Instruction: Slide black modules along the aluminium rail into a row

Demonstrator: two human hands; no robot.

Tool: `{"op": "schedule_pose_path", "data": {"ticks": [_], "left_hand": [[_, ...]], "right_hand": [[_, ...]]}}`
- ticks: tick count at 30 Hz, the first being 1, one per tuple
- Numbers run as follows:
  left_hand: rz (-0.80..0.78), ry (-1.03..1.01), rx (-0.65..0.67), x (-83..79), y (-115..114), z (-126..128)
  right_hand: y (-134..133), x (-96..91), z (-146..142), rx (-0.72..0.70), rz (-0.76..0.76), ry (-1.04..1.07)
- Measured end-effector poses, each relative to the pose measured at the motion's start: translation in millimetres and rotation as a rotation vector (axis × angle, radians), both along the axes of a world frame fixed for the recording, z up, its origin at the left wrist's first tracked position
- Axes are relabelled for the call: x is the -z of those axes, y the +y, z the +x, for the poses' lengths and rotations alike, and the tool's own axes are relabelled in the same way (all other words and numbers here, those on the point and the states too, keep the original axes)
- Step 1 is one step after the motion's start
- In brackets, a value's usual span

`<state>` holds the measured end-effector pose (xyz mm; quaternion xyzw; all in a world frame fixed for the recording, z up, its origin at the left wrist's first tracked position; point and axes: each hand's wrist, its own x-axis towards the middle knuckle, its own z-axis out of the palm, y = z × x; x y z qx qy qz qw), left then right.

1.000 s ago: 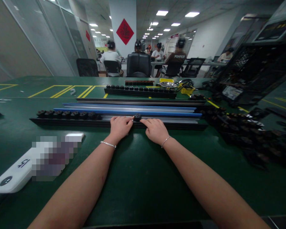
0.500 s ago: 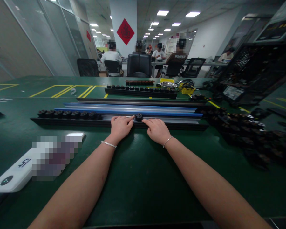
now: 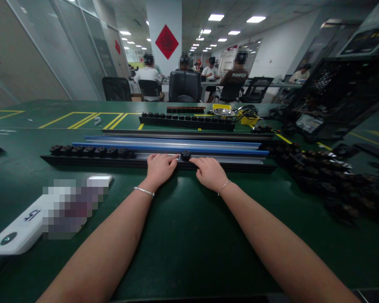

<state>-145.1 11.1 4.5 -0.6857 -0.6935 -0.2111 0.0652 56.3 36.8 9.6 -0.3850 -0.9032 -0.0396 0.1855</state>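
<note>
1. Across the foreground stretches a green bench [image 3: 183, 235] marked with yellow lines [image 3: 56, 120]; beyond its far edge, people [image 3: 148, 75] sit before a second row of furniture.
2. At the right, a large dark case [image 3: 334, 94] stands behind a spread of loose black parts [image 3: 344, 179].
3. Sideways before the person lies a black rail [image 3: 126, 163], with a row of black blocks [image 3: 89, 151] along its left end. Just behind it run blue-edged strips [image 3: 164, 148]; farther off, a second black rail [image 3: 189, 123] carries a similar row.
4. Near the left forearm lies a white device [image 3: 19, 225], part of it pixelated.
5. Two bare hands meet the rail near its middle: the left hand [image 3: 159, 169], fingers stretched toward the right, and the right hand [image 3: 211, 172], index finger pointing left. Whether either grip is open or closed cannot be told.
6. Between the fingertips, a single black block [image 3: 185, 155] sits at the rail, the right index finger at its edge, the left fingers just beside it.
7. Slim bracelets [image 3: 144, 191] circle both wrists.
</note>
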Motion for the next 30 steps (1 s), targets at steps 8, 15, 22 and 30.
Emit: {"op": "schedule_pose_path", "data": {"ticks": [8, 15, 22, 30], "left_hand": [[-0.007, -0.002, 0.002, -0.6, 0.1, 0.0], [-0.009, -0.011, 0.002, 0.2, -0.1, -0.2], [-0.009, -0.01, 0.005, -0.7, -0.2, 0.3], [0.002, -0.011, 0.015, 0.6, 0.7, -0.8]], "right_hand": [[0.5, -0.2, 6.3, 0.015, -0.008, 0.003], [2.2, -0.1, 7.0, 0.005, -0.011, 0.004], [3.5, -0.5, 10.0, 0.014, -0.015, 0.001], [3.9, -0.7, 10.9, 0.014, -0.03, 0.005]]}}
